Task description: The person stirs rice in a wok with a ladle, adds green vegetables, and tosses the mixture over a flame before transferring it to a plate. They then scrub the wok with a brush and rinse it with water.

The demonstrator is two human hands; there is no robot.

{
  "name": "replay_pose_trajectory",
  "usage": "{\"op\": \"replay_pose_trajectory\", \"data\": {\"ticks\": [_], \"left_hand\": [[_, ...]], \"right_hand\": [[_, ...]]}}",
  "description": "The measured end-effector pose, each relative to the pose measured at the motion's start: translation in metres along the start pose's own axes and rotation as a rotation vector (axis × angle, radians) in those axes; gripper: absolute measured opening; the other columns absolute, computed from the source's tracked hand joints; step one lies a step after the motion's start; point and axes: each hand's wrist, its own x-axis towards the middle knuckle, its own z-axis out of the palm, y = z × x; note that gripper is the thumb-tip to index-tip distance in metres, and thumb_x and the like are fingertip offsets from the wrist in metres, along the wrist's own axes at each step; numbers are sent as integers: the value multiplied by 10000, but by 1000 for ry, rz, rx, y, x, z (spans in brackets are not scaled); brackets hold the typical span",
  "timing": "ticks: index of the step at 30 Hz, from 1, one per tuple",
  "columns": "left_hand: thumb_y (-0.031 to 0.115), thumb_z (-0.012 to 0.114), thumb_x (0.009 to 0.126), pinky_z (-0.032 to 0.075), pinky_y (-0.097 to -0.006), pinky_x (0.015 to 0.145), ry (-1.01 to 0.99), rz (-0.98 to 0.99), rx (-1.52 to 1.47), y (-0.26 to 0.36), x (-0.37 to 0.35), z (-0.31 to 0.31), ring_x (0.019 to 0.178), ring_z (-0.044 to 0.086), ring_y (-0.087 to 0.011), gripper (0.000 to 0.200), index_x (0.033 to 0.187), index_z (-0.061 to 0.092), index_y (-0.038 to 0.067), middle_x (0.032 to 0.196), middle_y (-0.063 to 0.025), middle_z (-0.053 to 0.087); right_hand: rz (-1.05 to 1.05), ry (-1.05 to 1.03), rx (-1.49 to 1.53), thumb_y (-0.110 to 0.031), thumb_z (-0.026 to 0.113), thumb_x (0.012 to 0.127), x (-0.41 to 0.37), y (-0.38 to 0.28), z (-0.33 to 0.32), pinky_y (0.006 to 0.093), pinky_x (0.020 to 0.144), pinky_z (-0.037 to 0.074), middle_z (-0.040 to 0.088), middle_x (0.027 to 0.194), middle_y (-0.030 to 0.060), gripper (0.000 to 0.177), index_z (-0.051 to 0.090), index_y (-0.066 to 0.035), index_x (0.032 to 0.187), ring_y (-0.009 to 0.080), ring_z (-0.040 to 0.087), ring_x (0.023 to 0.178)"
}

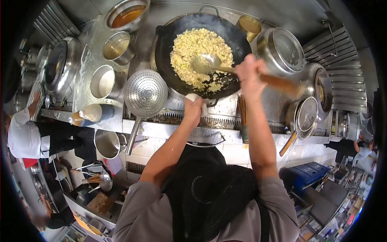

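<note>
A large black wok [163,60] sits on the stove, filled with yellow fried rice [201,42] flecked with green. My right hand [250,76] grips the wooden handle of a metal ladle [204,63], whose bowl rests in the rice. The handle's end is smeared by motion. At the wok's near edge my left hand [193,109] is closed around a white cloth [192,97], beside the small near handle. Left of the wok lies a perforated strainer [146,93], its long handle reaching over the counter edge.
Metal pots [117,48] and a bowl of brown liquid [128,16] stand at left, near squeeze bottles [92,112]. A mesh strainer [307,117], a bamboo brush [242,117] and a large steel pot [282,50] are at right. A person [26,133] stands far left.
</note>
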Motion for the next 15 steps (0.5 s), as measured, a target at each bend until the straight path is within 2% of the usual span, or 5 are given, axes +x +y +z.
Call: {"op": "replay_pose_trajectory", "data": {"ticks": [4,5,9,13,15], "left_hand": [[-19,509,851,517,-321,688,18,-2,25,4,7,-10,790,612,-190,253,1100,468,7,947,-90,582],[-20,514,846,523,-327,687,42,0,48,-10,14,-20,805,619,-195,273,1113,464,6,960,-94,584],[-25,519,835,534,-337,654,80,-59,125,-5,20,-25,837,631,-202,289,1118,470,11,992,-100,591],[-27,513,830,539,-341,608,29,15,96,-1,24,-35,772,631,-207,238,1064,490,6,938,-103,596],[-25,515,831,540,-341,615,20,-4,109,4,24,-35,763,632,-209,237,1064,488,4,924,-104,596]], "right_hand": [[-211,138,13,-210,655,961,42,-54,-34,248,381,313,479,522,-16,393,414,-116,664,63,391,405],[-205,413,-52,-190,637,970,44,-40,-12,246,381,323,457,523,-23,376,421,-106,674,64,374,404],[-59,159,133,-205,657,959,39,9,19,253,375,339,484,532,-15,345,449,-108,702,69,404,411],[-131,358,-57,-196,656,957,85,-31,-27,283,382,360,485,527,-11,328,466,-105,705,92,426,410],[-189,363,-24,-187,645,960,100,10,-7,279,385,361,480,518,-14,320,473,-103,704,91,430,411]]}}
